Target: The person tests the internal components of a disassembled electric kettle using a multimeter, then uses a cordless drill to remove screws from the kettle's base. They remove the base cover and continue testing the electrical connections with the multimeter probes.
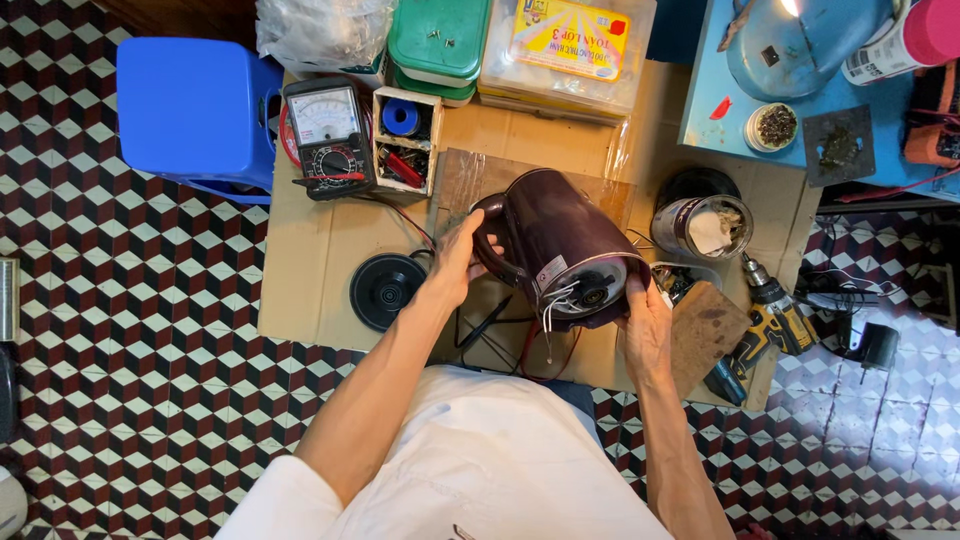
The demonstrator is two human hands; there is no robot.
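A dark maroon electric kettle [560, 235] lies on its side on a sheet of cardboard [310, 260], its open underside with loose white wires turned toward me. My left hand [457, 262] grips the kettle's handle. My right hand [645, 325] holds the rim of the kettle's base on the right side. Thin test leads, red and black, run under the kettle.
A round black kettle base [387, 290] lies left of my hand. An analog multimeter [328, 135] and a small parts box [405, 140] sit behind. A metal tin [705, 228], a cordless drill [765, 320], a blue stool [195, 115] and plastic containers [440, 45] surround the cardboard.
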